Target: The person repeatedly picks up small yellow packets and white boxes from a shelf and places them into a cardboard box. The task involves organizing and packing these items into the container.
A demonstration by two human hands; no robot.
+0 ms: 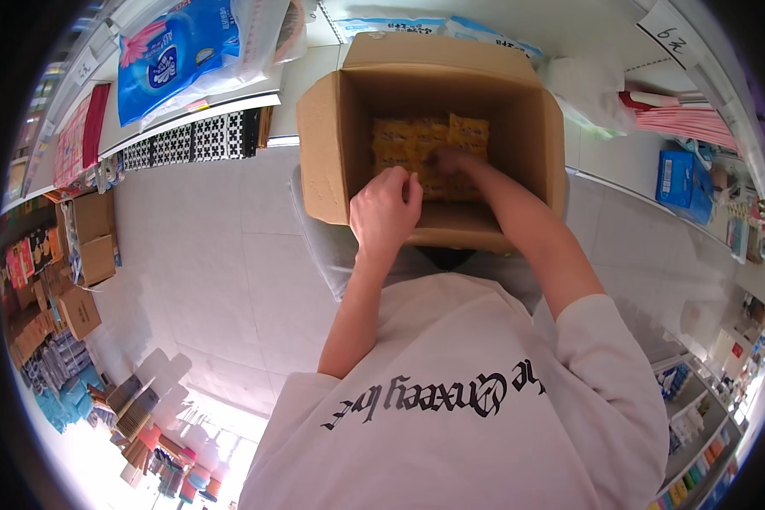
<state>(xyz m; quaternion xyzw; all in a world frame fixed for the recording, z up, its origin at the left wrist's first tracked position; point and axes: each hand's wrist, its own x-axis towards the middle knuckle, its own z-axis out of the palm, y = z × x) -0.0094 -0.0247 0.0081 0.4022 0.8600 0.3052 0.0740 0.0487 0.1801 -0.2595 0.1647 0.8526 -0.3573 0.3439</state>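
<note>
An open cardboard box [446, 236] stands before me with its flaps folded outward. Several small yellow packets [395, 137] lie in rows on its bottom. My right hand [451, 160] reaches deep into the box and touches the packets; its fingers are in shadow, so whether it grips one cannot be told. Over the box's near left edge is my left hand [386, 204], its fingers curled together; whether anything is between them cannot be seen.
Shelves run along both sides. At the upper left lies a blue plastic pack [178, 57], above black-and-white patterned goods [191, 140]. On the right shelf are a blue box [683, 185] and pink goods [685, 124]. Cardboard boxes [94, 236] stand at the far left.
</note>
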